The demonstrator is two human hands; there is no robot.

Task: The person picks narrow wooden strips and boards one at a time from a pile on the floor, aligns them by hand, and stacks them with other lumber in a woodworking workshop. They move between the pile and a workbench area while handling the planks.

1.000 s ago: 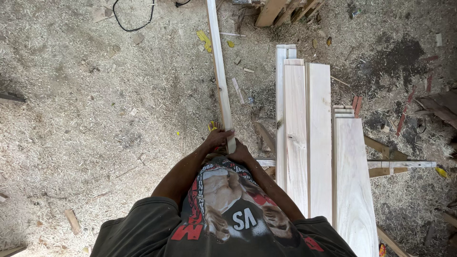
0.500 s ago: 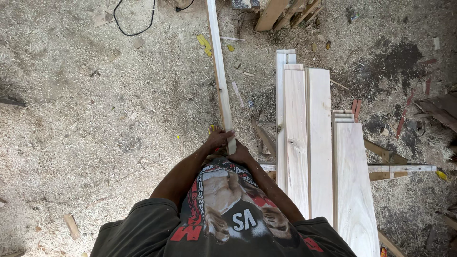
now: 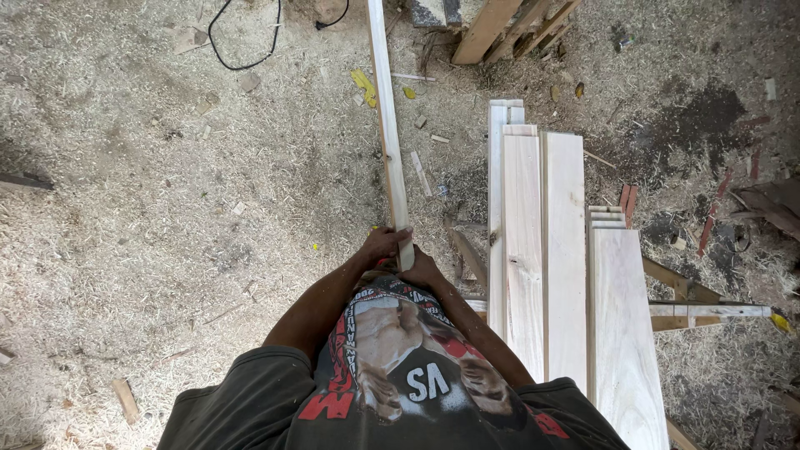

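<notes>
A long, thin, pale wooden strip [image 3: 388, 125] runs from my waist straight out over the sawdust floor to the top of the view. My left hand [image 3: 381, 245] and my right hand [image 3: 423, 268] both grip its near end, close against my dark printed shirt. The strip's far end passes out of view at the top edge.
A stack of pale planks [image 3: 542, 250] lies to my right on crosspieces [image 3: 708, 310]. A black cable [image 3: 242, 33] loops at the top left. More timber [image 3: 508, 21] lies at the top. Wood scraps and shavings [image 3: 125, 208] cover the floor.
The view has shifted slightly. My hands stay on the strip's near end, and the strip holds much the same line.
</notes>
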